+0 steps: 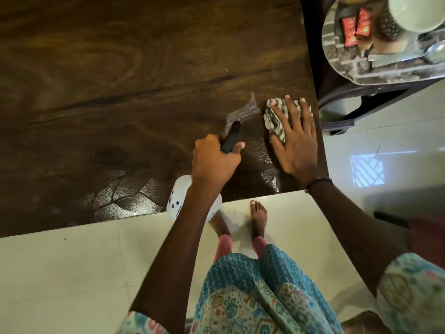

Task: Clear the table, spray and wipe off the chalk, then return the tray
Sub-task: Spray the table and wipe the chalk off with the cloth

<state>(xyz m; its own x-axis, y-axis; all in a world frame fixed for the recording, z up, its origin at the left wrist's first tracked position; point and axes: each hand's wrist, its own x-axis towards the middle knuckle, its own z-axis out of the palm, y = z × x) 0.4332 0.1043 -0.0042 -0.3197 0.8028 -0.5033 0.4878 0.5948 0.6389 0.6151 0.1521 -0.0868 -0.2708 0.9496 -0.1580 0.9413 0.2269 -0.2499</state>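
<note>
Dark wood-grain desk (120,80), near edge running from lower left to the right corner, right edge close beside the cloth. Broad open surface to the left and beyond the hands; wet sheen in patches along the near edge and ahead of the nozzle. Pale tiled floor (72,273) below and to the right of the desk.

Tray (356,73) at upper right, off the desk, on a dark stand; cut off by the frame's top and right edges. On it: two red packets (356,28), a pale cup (414,13) only partly in view, a spoon (435,51) cut off at the edge. Chalk marks hard to tell from wet glare.

Left hand (214,162) over the near edge of the desk, fingers curled round the black trigger head of a spray bottle (178,201), nozzle pointing forward; white bottle body largely hidden under wrist and forearm.

Right hand (293,141) flat, fingers straight and spread, pressing a striped cloth (274,119) onto the desk near its right corner; much of the cloth covered by the fingers. Dark band at the right wrist. Bare feet on the floor just beyond the desk's corner.
</note>
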